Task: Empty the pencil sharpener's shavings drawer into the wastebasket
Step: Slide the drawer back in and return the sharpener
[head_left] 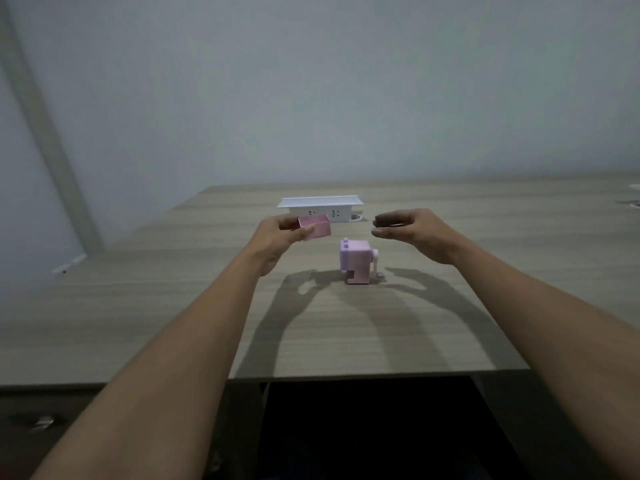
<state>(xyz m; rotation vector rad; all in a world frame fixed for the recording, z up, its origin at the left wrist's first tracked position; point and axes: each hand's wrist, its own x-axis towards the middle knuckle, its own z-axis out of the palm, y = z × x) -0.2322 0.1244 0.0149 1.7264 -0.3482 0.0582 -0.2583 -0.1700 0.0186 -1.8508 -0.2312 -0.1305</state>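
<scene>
A small lilac pencil sharpener [356,263] with a white crank on its right side stands on the wooden table [173,306]; a gap shows low in its front face. My left hand [277,237] holds the pink shavings drawer [316,227] above the table, up and left of the sharpener, open side up. Its contents are not visible. My right hand [412,230] hovers above and right of the sharpener with fingers curved and apart, holding nothing. No wastebasket is in view.
A white power strip box [320,207] sits at the back of the table behind the hands. The table's near edge [346,375] has a dark opening below it. A drawer front with a metal handle [43,422] is at lower left. A grey wall rises behind.
</scene>
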